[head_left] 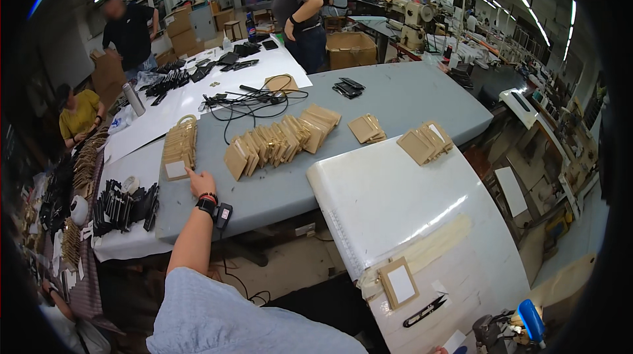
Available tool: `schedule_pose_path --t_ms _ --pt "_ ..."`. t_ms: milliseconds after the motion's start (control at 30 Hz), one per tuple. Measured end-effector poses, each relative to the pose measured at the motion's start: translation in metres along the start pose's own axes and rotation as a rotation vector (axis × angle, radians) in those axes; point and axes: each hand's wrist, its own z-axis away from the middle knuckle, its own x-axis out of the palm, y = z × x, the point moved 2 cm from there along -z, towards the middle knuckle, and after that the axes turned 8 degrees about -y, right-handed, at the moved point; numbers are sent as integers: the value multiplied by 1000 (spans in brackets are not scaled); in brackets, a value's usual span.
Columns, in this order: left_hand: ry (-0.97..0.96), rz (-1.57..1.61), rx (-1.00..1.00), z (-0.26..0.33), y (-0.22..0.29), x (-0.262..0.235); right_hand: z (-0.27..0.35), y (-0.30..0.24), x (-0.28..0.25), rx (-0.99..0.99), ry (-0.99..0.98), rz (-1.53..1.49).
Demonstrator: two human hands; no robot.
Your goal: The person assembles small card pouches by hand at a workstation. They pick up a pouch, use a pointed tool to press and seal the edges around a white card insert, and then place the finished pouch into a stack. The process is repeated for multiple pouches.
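Tan stack (179, 146), corner unseen behind left hand (202, 184)

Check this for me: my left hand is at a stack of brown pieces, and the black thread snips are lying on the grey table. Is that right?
Not quite: the black thread snips aren't on the grey table; the head view shows them on the white table. Your left hand is indeed at a stack of brown pieces.

A grey table (409, 93) carries tan pieces (273, 142) and black cables (256, 99).
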Motion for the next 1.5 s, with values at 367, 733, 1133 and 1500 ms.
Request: schedule_pose_path --t_ms 367,733,1133,1500 --pt "-230 577 168 64 84 -39 -2 -1 0 1 -23 -19" --pt "-2414 1453 778 315 274 -220 3 -2 -3 -9 33 99" --pt "-2279 2795 502 394 285 -273 -4 0 2 -75 8 53" --pt "-2438 2649 665 396 297 -252 -7 2 5 -76 4 25"
